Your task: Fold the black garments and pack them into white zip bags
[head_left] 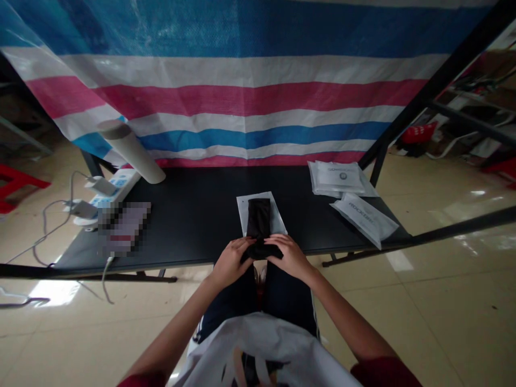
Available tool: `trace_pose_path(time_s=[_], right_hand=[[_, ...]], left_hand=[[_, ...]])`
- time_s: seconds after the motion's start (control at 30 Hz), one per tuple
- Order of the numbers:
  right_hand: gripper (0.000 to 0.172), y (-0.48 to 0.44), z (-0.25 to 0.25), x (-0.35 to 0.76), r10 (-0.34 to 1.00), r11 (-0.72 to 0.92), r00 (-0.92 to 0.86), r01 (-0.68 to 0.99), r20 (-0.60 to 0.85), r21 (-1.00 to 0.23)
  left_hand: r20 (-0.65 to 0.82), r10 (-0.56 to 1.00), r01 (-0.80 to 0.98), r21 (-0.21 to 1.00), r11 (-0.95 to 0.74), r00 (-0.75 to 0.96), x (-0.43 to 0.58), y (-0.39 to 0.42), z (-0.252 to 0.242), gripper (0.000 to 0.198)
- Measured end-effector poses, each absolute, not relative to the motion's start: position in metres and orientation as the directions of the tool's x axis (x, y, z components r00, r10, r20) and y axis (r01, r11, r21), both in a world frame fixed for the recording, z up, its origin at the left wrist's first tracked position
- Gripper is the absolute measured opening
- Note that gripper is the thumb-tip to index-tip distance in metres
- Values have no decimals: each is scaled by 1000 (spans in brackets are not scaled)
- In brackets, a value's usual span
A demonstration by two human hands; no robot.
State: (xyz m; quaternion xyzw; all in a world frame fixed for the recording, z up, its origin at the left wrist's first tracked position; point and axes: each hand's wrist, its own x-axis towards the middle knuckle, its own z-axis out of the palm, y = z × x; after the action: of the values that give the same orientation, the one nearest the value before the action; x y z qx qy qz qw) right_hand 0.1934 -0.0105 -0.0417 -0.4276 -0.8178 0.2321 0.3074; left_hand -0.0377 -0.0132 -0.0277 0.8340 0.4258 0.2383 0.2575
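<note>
A dark, soft piece of folded cloth lies partly on a flat whitish plastic bag at the front middle of the table. Its near end hangs over the front edge. My left hand grips the cloth's near end from the left, fingers on top and thumb below. From the other side my right hand holds the same end, its fingers curled over the fabric. Which kind of article the cloth is, I cannot tell.
Several packed plastic bags lie at the table's right, one with printed letters. On the left stand a pale bottle, a power strip with chargers and cables, and a blurred phone. Behind the black table hangs a striped sheet.
</note>
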Motion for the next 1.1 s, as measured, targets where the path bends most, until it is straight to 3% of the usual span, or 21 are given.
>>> trace_pose_path(time_s=[0.07,0.2,0.33,0.43,0.53,0.67,0.73,0.87,1.0,1.1], right_hand=[[23,-4,-40,190,880,469,-367,579,300,-667],[23,9,-37,177,958,286,-186,640,218,-713],[27,21,-38,165,984,122,10,700,180,-704],[35,24,-39,162,947,168,75,712,312,-682],[31,18,-36,163,890,337,-45,736,454,-588],[41,9,-34,163,845,515,-335,719,416,-467],[48,8,-34,161,848,517,-365,730,384,-448],[45,13,-34,157,873,476,-357,767,331,-430],[42,19,-29,151,892,443,-361,816,271,-372],[37,23,-27,148,885,450,-364,832,291,-326]], left_hand=[[179,879,583,688,-432,442,-34,-8,-28,22],[99,973,639,739,-213,210,-19,6,-32,32],[-6,999,740,672,-32,49,-5,19,-31,32],[-49,999,796,604,40,-13,0,25,-27,29],[-85,995,815,571,93,-54,1,29,-25,39],[-99,993,820,563,104,-58,1,31,-26,39],[-90,994,814,573,96,-54,0,31,-27,39],[-51,998,739,674,13,29,-7,26,-32,40],[-4,988,506,859,-74,153,-21,25,-41,43],[33,993,344,936,-70,112,-29,26,-47,42]])
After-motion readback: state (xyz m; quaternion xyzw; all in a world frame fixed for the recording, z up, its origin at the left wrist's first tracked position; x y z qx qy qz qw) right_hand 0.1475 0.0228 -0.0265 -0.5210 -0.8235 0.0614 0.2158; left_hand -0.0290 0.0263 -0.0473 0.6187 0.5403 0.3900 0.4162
